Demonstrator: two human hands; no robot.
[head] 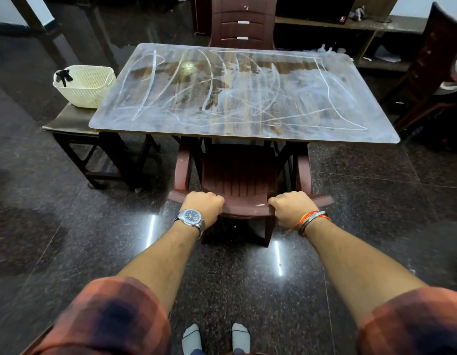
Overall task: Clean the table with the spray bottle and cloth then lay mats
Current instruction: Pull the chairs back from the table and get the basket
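While both hands grip chair (239, 180) — table (247, 98) white-smeared, floor (68, 239) glossy.

The table (247, 98) has a wood-grain top, smeared with white streaks; the chair (240, 175) is glossy brown plastic; the floor (363, 226) is polished speckled stone.

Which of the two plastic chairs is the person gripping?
The near chair, tucked under the table's front edge; both hands grip its backrest. The far chair stands untouched.

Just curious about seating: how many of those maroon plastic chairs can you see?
2. One plastic chair is tucked under the table's near edge, both hands gripping its back; another chair stands at the far side. Others may be out of view.
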